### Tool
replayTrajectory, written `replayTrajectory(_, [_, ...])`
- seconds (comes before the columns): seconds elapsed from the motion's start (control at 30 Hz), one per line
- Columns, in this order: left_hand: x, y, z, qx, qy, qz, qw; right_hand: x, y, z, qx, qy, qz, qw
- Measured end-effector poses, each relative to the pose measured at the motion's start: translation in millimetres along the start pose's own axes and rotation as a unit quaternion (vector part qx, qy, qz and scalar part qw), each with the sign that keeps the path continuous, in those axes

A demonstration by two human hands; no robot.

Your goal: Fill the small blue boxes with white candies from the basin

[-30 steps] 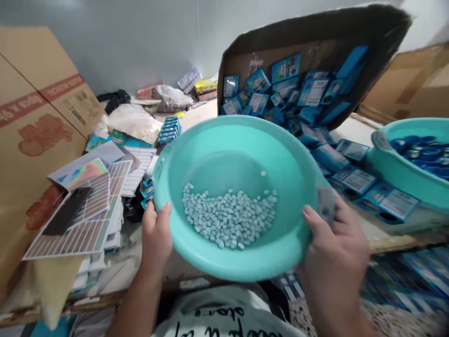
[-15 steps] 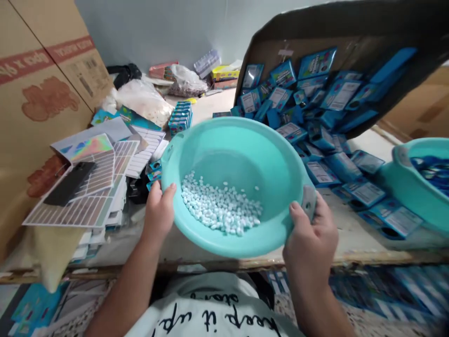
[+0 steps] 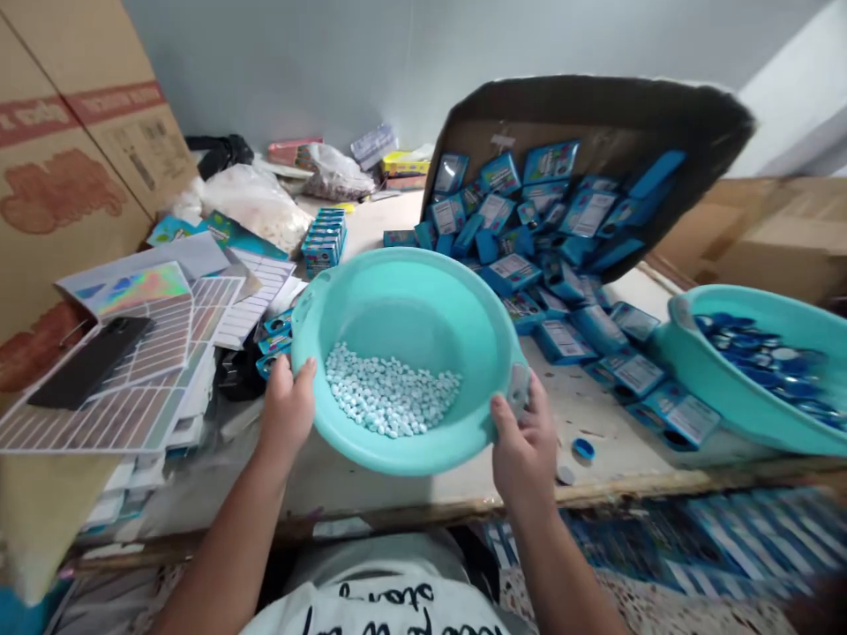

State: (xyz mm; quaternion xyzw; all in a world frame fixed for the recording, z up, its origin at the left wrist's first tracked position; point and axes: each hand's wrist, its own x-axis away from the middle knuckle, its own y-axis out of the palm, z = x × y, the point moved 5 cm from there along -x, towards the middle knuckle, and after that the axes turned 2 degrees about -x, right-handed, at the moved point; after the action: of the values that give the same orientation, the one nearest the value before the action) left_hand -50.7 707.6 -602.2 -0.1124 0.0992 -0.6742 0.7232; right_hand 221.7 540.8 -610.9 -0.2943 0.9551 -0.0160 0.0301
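Note:
A round turquoise basin [image 3: 423, 300] is held between my two hands over the table, tilted toward me. Small pale-blue pellets [image 3: 390, 392] lie heaped in its near left part. My left hand [image 3: 289, 406] grips the basin's left rim, thumb on top and fingers underneath. At the right side, my right hand [image 3: 528, 437] is closed around the basin's handle. Beyond the right hand, blue printed small boxes [image 3: 565, 339] spill from a tipped cardboard carton [image 3: 588, 115]. A blue ring-shaped cap [image 3: 583, 449] lies on the table beside my right hand.
A second turquoise basin [image 3: 688, 353] with blue and silver pieces stands at the right. Label sheets [image 3: 159, 353] and a black phone [image 3: 93, 362] lie at the left, before a large carton [image 3: 79, 176]. Plastic bags [image 3: 255, 198] and a row of small boxes [image 3: 324, 238] sit behind.
The basin and both hands appear a little further left and smaller in view. The camera view has shifted, showing more of the right-hand basin. The pellets have spread slightly leftward and settled.

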Motion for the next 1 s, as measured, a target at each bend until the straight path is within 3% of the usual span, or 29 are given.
replayTrajectory(0.1, [9.8, 4.5, -11.7, -0.064, 0.009, 0.012, 0.998, -23.9, 1.2, 22.7, -0.020, -0.036, -0.051, 0.998])
replayTrajectory(0.2, [12.0, 8.2, -17.7, -0.050, 0.023, 0.009, 0.998, -34.3, 0.6, 31.7, -0.037, -0.043, -0.078, 0.995])
replayTrajectory(0.47, [-6.1, 12.1, -17.4, -0.039, 0.034, -0.074, 0.996, -42.7, 9.2, 18.9, -0.044, -0.005, -0.102, 0.994])
replayTrajectory(0.67, [0.3, 10.9, -21.2, -0.052, 0.009, -0.053, 0.997, -57.0, 21.7, 12.0, -0.065, 0.018, -0.153, 0.986])
replayTrajectory(0.83, [1.7, 8.2, -33.7, -0.019, -0.004, -0.083, 0.996, -57.4, 22.9, 17.3, -0.052, 0.031, -0.124, 0.990])
replayTrajectory(1.0, [6.3, 7.2, -52.1, 0.027, -0.039, -0.100, 0.994, -78.7, 17.4, 25.7, 0.040, -0.003, -0.140, 0.989])
